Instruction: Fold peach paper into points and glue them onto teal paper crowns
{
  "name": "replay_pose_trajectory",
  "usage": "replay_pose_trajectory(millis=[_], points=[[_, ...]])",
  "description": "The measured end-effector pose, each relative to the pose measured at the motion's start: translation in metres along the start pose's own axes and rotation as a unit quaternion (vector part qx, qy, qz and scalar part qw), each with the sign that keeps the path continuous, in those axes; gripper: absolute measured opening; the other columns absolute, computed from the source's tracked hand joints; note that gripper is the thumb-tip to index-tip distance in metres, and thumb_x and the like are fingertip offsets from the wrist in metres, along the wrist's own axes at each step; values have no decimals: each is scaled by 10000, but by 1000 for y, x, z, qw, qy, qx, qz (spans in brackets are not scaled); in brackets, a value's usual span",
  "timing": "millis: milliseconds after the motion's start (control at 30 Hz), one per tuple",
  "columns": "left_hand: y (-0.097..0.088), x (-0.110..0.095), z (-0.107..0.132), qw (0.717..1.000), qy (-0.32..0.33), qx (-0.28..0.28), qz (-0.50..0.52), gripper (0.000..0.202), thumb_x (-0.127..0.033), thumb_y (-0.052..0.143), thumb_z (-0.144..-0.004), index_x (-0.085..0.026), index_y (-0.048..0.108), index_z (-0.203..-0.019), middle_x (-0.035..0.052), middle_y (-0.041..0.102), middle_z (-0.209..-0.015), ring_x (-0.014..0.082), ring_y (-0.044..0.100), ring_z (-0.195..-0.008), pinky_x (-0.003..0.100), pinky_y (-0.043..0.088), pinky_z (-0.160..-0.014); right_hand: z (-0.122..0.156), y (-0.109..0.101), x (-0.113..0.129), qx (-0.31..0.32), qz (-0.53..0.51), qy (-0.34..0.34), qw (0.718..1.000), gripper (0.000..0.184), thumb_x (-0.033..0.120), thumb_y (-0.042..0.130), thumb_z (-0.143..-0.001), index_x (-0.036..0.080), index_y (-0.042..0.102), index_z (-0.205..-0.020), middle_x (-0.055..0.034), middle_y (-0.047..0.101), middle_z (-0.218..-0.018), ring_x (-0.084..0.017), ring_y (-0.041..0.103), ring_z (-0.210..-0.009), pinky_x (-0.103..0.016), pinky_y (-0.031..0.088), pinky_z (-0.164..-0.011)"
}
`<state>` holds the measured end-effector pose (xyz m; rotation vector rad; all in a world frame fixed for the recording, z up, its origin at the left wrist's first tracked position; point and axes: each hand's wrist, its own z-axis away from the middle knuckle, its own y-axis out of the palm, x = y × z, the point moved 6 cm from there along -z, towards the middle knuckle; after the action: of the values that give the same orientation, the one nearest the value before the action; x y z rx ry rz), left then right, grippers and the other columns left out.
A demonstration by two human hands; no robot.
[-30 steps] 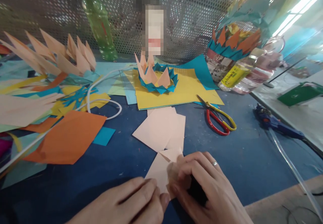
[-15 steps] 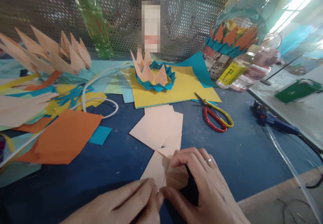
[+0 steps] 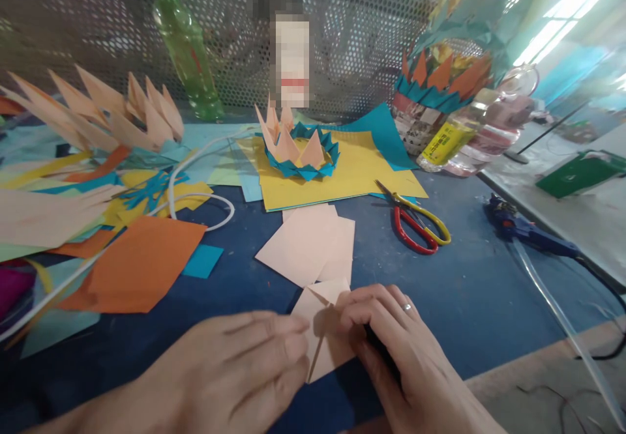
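Observation:
Both my hands rest on a small peach paper piece (image 3: 327, 330) lying on the blue table near its front edge. My left hand (image 3: 235, 372) lies over the paper's left side with its fingers together, pressing a folded flap. My right hand (image 3: 405, 356), a ring on one finger, holds down the right side with bent fingers. Just beyond the piece lie peach paper squares (image 3: 308, 242), overlapping each other.
Red and yellow scissors (image 3: 415, 222) lie right of the squares. A paper lotus (image 3: 296, 147) sits on yellow sheets (image 3: 362, 173). Orange paper (image 3: 139, 264), scraps and a white cord (image 3: 195, 196) crowd the left. A blue glue gun (image 3: 528, 232) lies at right. A green bottle (image 3: 183, 43) stands at back.
My left hand has slid up and right over the paper's left side. The right hand's fingers have shifted a little on the right flap. The view has moved slightly.

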<state>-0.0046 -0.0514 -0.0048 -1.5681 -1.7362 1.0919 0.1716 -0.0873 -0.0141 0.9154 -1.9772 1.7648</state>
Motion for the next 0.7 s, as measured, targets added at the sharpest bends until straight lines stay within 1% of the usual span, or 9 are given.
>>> replay_pose_trajectory(millis=[100,200,300,367,467,533,600,667,700], points=[[-6,14,-4,996,-66,47,37,582,-11,402,-788,-171,512,-1338,48,548,-1385,201,484,-1294,336,412,-1097,1,-2,3,-27,-9,-12,1000,228,57,393,-911,237,531,-942,-44,604,-1045,-181,554,-935,-348,431,-788],[-6,21,-15,986,-94,101,97,650,39,362,-736,-213,494,-1321,64,483,-1420,201,439,-1322,359,420,-1080,1,-2,4,-42,-17,-24,999,239,57,406,-907,237,563,-900,-41,610,-1004,-181,558,-926,-336,443,-769],[-5,25,-25,979,-99,121,134,506,43,385,-773,-238,578,-1148,58,534,-1334,202,490,-1247,371,435,-1043,2,-5,6,-68,-30,-41,996,266,36,410,-889,230,590,-864,-42,618,-967,-180,560,-922,-331,458,-760],[-5,25,-29,979,-74,117,152,394,34,406,-814,-226,607,-1031,54,585,-1247,202,520,-1189,365,440,-1003,2,-7,9,-78,-26,-53,995,293,17,416,-875,226,618,-842,-42,628,-936,-176,563,-904,-322,469,-748],[-5,22,-33,976,-36,114,184,316,12,428,-861,-220,619,-961,37,646,-1101,193,552,-1111,340,441,-939,5,-7,17,-103,9,-93,990,365,1,418,-868,246,689,-858,-33,644,-875,-167,559,-863,-308,474,-741],[-4,20,-35,967,-43,130,213,278,-13,450,-886,-221,624,-946,18,663,-1022,177,574,-1029,329,434,-916,8,-6,22,-135,38,-133,981,355,55,424,-903,260,714,-885,-22,668,-852,-164,552,-831,-301,459,-720],[-4,18,-36,958,-61,132,248,236,-39,474,-908,-221,625,-919,-6,668,-950,147,582,-921,301,428,-877,14,-5,26,-172,62,-177,967,337,185,400,-972,256,718,-889,-10,697,-840,-161,548,-799,-300,435,-678],[-4,16,-35,952,-76,124,269,219,-50,493,-916,-220,629,-892,-29,665,-893,121,570,-845,265,418,-821,18,-2,29,-180,86,-210,957,375,299,363,-1013,244,720,-910,0,722,-861,-157,561,-811,-300,425,-666],[-3,16,-34,952,-82,119,271,217,-50,500,-917,-218,632,-878,-36,660,-870,113,564,-822,253,410,-795,19,0,30,-161,99,-223,956,361,316,378,-1015,234,721,-940,4,733,-891,-154,573,-840,-296,432,-682]])
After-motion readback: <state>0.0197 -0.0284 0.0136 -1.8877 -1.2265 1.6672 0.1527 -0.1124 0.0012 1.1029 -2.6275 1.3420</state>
